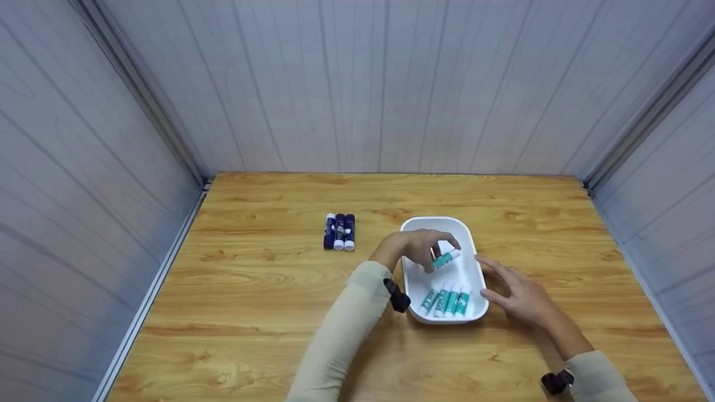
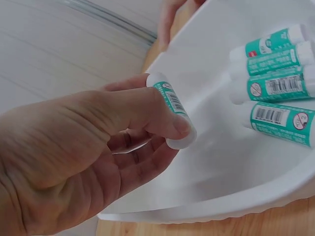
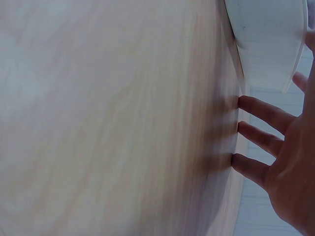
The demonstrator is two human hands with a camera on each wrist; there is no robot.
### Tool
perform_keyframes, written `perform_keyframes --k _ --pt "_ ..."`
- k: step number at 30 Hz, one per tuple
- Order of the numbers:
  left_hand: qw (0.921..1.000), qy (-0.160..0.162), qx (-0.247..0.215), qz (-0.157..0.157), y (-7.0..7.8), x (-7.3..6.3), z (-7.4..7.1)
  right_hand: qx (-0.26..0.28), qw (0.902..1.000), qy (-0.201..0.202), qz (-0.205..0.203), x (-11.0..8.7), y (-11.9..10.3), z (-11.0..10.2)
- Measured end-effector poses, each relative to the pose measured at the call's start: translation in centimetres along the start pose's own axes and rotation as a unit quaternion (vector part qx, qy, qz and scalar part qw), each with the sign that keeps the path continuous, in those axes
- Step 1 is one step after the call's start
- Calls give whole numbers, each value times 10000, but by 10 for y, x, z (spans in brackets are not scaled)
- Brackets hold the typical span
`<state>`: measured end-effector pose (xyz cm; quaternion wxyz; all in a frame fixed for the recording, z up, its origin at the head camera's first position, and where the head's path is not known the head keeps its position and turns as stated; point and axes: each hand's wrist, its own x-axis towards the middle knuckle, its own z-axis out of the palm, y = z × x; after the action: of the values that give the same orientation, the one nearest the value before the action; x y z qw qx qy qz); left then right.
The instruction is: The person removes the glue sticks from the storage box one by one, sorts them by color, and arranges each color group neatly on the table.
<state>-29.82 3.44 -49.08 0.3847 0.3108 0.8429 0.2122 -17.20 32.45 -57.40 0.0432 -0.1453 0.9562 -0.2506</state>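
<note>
My left hand (image 1: 419, 248) pinches a green-labelled glue stick (image 1: 445, 259) with white ends, held tilted over a white plastic basin (image 1: 461, 274). The left wrist view shows the thumb lying across the held glue stick (image 2: 171, 98). Several matching green glue sticks (image 1: 451, 303) lie side by side at the basin's near end. On the basin's right, my right hand (image 1: 522, 296) has its thumb and index fingertip at the rim. Its other fingers (image 3: 266, 114) are spread, their tips on the table in the right wrist view.
Left of the basin, three dark purple glue sticks (image 1: 340, 231) with white parts lie in a row on the wood-grain table (image 1: 251, 285). Pale panel walls (image 1: 357, 84) enclose the table at the back and both sides.
</note>
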Motion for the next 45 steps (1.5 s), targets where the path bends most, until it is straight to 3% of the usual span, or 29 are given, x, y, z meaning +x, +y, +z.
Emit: perform_keyframes --k 9,15,25,31,45 --pt "9990 318 -245 208 -6 -24 -13 -6 10000 -59 19 5 -3 0" --pt "9972 360 -507 413 -11 -38 -18 -36 10000 -52 32 4 -1 -3" --pt "9939 818 -679 303 -20 -65 -21 -38 10000 27 -61 4 2 -4" --pt "9900 999 -828 553 -32 -79 -21 -65 9996 174 -226 5 5 -1" --pt "9831 1330 -1186 419 -67 -108 -13 -79 9999 75 -70 4 1 -4"
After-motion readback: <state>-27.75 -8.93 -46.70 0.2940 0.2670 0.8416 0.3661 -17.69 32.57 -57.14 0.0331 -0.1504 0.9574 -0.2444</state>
